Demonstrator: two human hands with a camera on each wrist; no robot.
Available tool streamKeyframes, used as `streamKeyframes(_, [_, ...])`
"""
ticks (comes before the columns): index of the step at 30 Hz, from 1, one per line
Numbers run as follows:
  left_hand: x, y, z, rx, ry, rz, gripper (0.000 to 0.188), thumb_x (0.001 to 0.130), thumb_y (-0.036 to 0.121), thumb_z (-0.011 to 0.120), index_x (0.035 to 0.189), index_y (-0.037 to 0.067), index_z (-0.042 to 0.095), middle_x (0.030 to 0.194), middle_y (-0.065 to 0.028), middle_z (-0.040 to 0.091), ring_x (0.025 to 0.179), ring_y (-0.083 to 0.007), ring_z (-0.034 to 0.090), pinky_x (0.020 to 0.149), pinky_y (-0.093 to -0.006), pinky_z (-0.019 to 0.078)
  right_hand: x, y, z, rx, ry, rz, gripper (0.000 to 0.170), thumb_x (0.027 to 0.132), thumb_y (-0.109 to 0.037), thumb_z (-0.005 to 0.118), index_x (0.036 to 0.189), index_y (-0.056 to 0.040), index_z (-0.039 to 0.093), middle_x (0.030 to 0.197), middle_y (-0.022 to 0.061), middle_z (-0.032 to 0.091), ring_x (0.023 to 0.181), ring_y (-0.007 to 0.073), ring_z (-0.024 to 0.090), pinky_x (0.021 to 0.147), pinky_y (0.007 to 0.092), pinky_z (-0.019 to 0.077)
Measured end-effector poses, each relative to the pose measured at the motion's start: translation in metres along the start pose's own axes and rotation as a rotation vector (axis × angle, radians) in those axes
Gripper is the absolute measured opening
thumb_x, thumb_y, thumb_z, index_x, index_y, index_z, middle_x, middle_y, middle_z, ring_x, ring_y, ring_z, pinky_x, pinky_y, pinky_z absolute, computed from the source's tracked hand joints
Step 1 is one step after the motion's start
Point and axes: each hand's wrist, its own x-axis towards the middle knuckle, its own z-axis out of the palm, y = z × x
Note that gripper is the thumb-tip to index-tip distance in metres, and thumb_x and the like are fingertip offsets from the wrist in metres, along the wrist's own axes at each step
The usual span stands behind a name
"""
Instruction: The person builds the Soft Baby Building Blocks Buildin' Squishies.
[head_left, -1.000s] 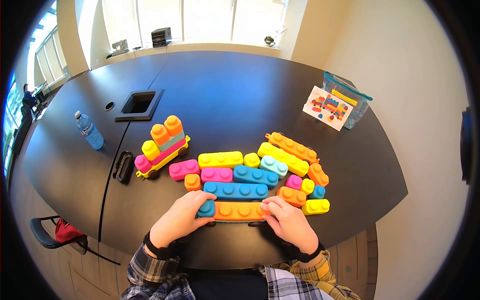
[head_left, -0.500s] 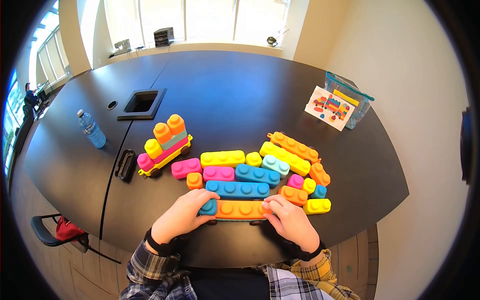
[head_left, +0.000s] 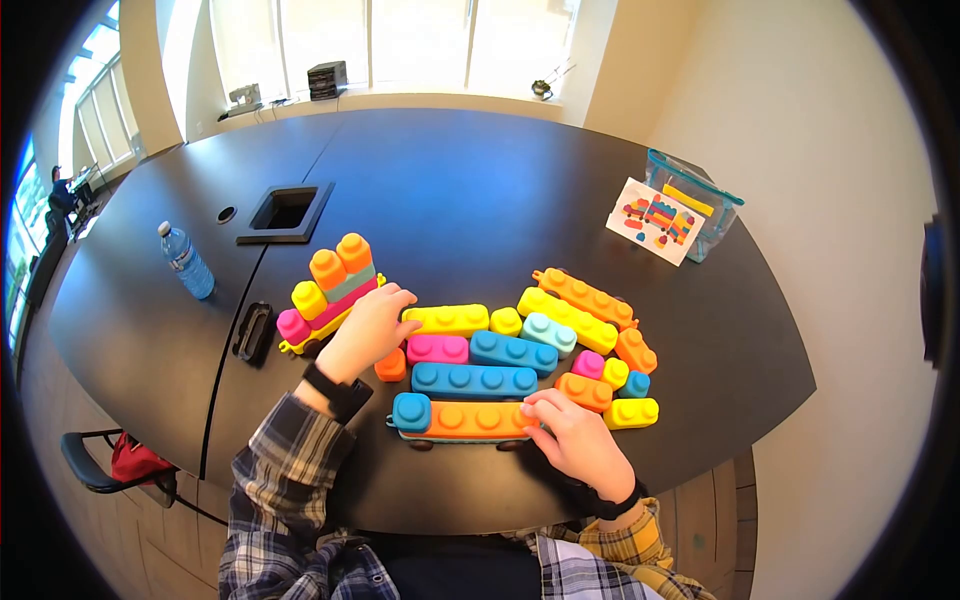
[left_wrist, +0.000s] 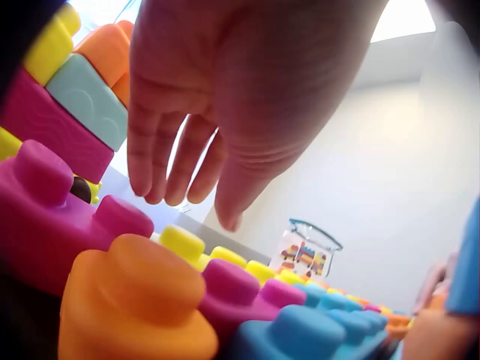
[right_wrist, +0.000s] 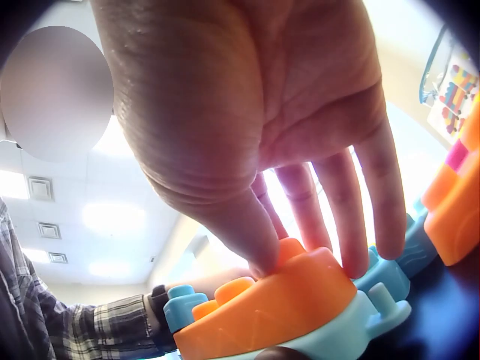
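Over a pink block (left_wrist: 45, 225), the left hand (head_left: 367, 325) hangs loose-fingered; the right hand (head_left: 580, 440) pinches an orange block (head_left: 470, 420).

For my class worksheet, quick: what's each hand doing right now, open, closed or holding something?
Left hand: open, holding nothing.
Right hand: pinching one end of the long orange block.
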Motion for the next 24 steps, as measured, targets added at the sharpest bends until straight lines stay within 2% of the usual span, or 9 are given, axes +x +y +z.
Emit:
streamKeyframes(2, [0.006,-0.009,0.009,0.203,-0.104,-0.019,0.026,0.084,0.02,0.082,0.098,0.001,0.071,0.098,-0.0162,0.067,0.097,-0.0387,0.067,0.086,-0.0466,0.0565,0.0,0.001,0.001,0.006,-0.008,0.0,0.018,0.093,-0.011,0.073,0.108,-0.0077,0.064,0.113,0.0068,0.067,0.095,0.0323,0.07,0.074,0.0405,0.0585])
streamKeyframes(3, [0.008,-0.012,0.011,0.219,-0.146,-0.041,0.026,0.082,0.021,0.082,0.093,0.001,0.07,0.098,-0.0162,0.067,0.098,-0.0382,0.067,0.088,-0.0471,0.0563,0.0,0.001,0.001,0.007,-0.006,-0.002,0.018,0.093,-0.011,0.073,0.108,-0.0077,0.064,0.113,0.0068,0.067,0.095,0.0323,0.07,0.074,0.0405,0.0585])
streamKeyframes(10, [0.008,-0.01,0.007,0.194,-0.142,-0.037,0.026,0.083,0.02,0.083,0.096,0.001,0.072,0.095,-0.0158,0.069,0.089,-0.0377,0.069,0.081,-0.0465,0.0567,-0.001,0.002,0.002,0.003,0.01,-0.016,0.018,0.093,-0.012,0.073,0.108,-0.0078,0.065,0.112,0.0058,0.067,0.094,0.0308,0.07,0.074,0.04,0.0587])
streamKeyframes(15, [0.007,0.014,-0.017,0.103,0.025,-0.002,0.022,0.083,0.013,0.081,0.097,0.001,0.07,0.091,-0.0128,0.065,0.082,-0.0298,0.07,0.074,-0.0373,0.0574,-0.002,0.005,0.001,0.013,-0.037,0.029,0.022,0.092,-0.014,0.075,0.111,-0.0075,0.066,0.117,0.0078,0.068,0.099,0.0325,0.07,0.079,0.0403,0.0591])
streamKeyframes(18, [-0.002,0.055,-0.043,-0.05,0.122,0.068,0.019,0.083,0.011,0.08,0.093,0.002,0.067,0.091,-0.0116,0.062,0.081,-0.0336,0.066,0.071,-0.0411,0.0558,0.001,0.004,-0.003,0.047,0.042,-0.083,0.035,0.091,-0.015,0.079,0.122,-0.0071,0.067,0.13,0.0129,0.067,0.104,0.0346,0.07,0.088,0.0411,0.0583])
streamKeyframes(21, [-0.021,0.094,-0.06,-0.045,0.086,0.125,0.022,0.08,0.007,0.081,0.096,0.002,0.067,0.093,-0.0104,0.062,0.082,-0.0299,0.068,0.073,-0.0368,0.0572,0.014,-0.012,-0.024,0.069,0.297,-0.104,0.061,0.088,-0.019,0.085,0.142,-0.0061,0.061,0.149,0.0202,0.057,0.12,0.0389,0.066,0.098,0.044,0.0552])
streamKeyframes(22, [-0.027,0.104,-0.063,-0.032,0.035,0.126,0.023,0.08,0.006,0.082,0.098,0.001,0.068,0.095,-0.0103,0.064,0.085,-0.0286,0.07,0.077,-0.0348,0.0589,0.018,-0.02,-0.028,0.125,0.33,-0.044,0.064,0.088,-0.021,0.085,0.144,-0.006,0.059,0.15,0.0207,0.056,0.123,0.0401,0.065,0.1,0.0442,0.0547])
streamKeyframes(23, [-0.032,0.107,-0.061,-0.073,0.034,0.185,0.025,0.081,0.008,0.081,0.099,0.001,0.065,0.098,-0.0108,0.062,0.079,-0.0303,0.067,0.069,-0.038,0.056,0.025,-0.021,-0.03,0.062,0.349,-0.076,0.064,0.087,-0.021,0.085,0.144,-0.0063,0.059,0.148,0.02,0.058,0.12,0.0388,0.066,0.098,0.0437,0.0553])
streamKeyframes(24, [-0.038,0.112,-0.061,-0.084,0.013,0.201,0.025,0.082,0.009,0.081,0.101,0.001,0.066,0.1,-0.0108,0.063,0.08,-0.0302,0.067,0.07,-0.0379,0.0564,0.029,-0.022,-0.031,-0.002,0.37,-0.11,0.064,0.087,-0.021,0.085,0.144,-0.0066,0.059,0.146,0.0194,0.059,0.117,0.0374,0.067,0.096,0.0431,0.0559])
